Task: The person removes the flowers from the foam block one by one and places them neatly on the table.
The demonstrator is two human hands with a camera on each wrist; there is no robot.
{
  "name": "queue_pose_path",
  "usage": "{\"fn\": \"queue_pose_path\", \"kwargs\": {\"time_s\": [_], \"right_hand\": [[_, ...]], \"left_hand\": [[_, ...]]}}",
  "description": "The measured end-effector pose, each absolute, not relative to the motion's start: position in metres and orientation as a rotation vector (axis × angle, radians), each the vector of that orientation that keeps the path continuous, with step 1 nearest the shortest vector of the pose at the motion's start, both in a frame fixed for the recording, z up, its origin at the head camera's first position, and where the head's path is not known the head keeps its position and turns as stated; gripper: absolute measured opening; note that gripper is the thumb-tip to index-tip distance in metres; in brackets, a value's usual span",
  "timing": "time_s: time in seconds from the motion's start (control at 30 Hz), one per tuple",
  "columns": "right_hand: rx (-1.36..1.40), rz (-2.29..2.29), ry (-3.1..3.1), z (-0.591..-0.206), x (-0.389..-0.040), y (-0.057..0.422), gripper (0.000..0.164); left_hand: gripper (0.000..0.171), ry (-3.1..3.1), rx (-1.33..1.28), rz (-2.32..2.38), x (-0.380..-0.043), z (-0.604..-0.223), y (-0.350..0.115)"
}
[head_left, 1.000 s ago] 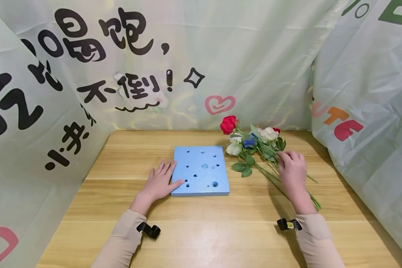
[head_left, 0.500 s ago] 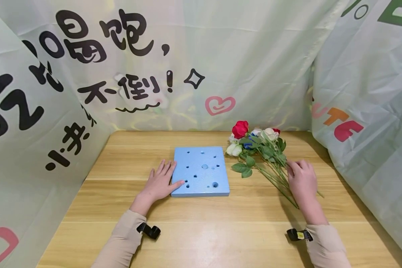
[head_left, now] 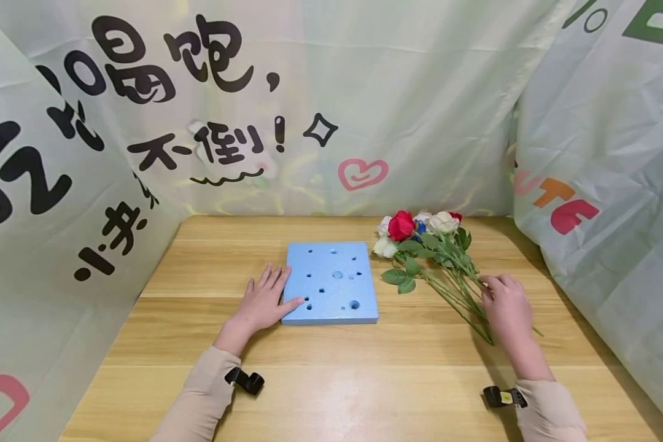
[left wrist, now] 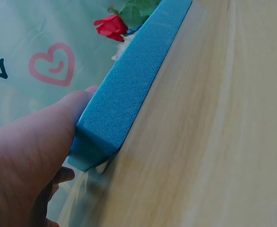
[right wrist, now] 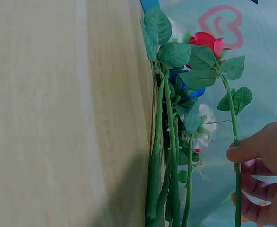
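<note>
My left hand [head_left: 262, 302] rests at the left edge of a light blue foam block [head_left: 331, 264] with several holes in its top. Its fingers lie straight on the table along the side, and the thumb reaches over the block's top. In the right wrist view, my right hand [right wrist: 264, 170] pinches the green stem of a red artificial rose [right wrist: 207, 41] between thumb and fingers. That rose's bloom lies over the other flowers in the head view. White roses [head_left: 443, 222] and a blue rose [right wrist: 195, 90] lie beneath and beside it, partly hidden by leaves.
The wooden table [head_left: 221, 245] holds the block in the middle and the flowers at the right, their stems [head_left: 453, 298] pointing toward the near right. Printed cloth [head_left: 420, 110] hangs behind and on both sides. Each wrist carries a small black camera [head_left: 245, 380].
My right hand has moved right and toward me with the rose stem, drawing the red bloom right and down over the other flowers. The left hand and the block have stayed put.
</note>
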State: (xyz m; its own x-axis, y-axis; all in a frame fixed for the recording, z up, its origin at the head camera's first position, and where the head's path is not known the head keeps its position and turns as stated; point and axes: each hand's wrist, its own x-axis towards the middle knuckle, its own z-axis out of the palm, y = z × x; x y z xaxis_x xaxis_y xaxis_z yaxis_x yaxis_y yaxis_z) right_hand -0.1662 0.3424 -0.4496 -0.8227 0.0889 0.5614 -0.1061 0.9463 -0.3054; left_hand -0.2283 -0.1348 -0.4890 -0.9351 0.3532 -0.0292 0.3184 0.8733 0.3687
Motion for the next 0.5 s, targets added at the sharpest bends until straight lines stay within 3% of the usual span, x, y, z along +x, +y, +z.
{"fn": "queue_pose_path", "kwargs": {"time_s": [0.5], "right_hand": [[0.017, 0.205, -2.637, -0.4519, -0.1718, 0.3458, 0.023]], "left_hand": [[0.09, 2.948, 0.524, 0.547, -0.2286, -0.4905, -0.1345]]}}
